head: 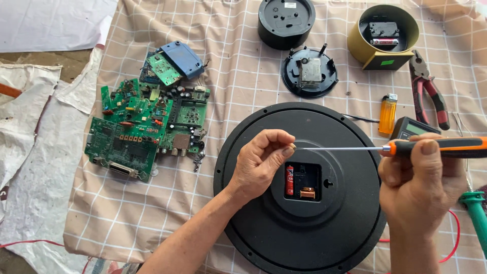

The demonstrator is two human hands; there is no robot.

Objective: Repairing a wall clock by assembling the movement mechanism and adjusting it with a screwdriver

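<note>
Gripping 1 screwdriver (406, 148), right hand (421, 187); left hand (261, 162) pinches its tip above 1 clock (304, 228).

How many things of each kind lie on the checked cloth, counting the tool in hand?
Round clock backs and casings: 4 (large black one, small black, black disc, yellow casing)
Circuit board pile: 1
Screwdriver in right hand: 1
Pliers: 1
Lighter: 1
Meter: 1
Total: 9

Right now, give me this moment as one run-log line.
left hand: pinches screwdriver tip | right hand: grips orange screwdriver handle | below: black round clock back, battery in compartment | nearby: circuit boards, lighter, pliers
</note>
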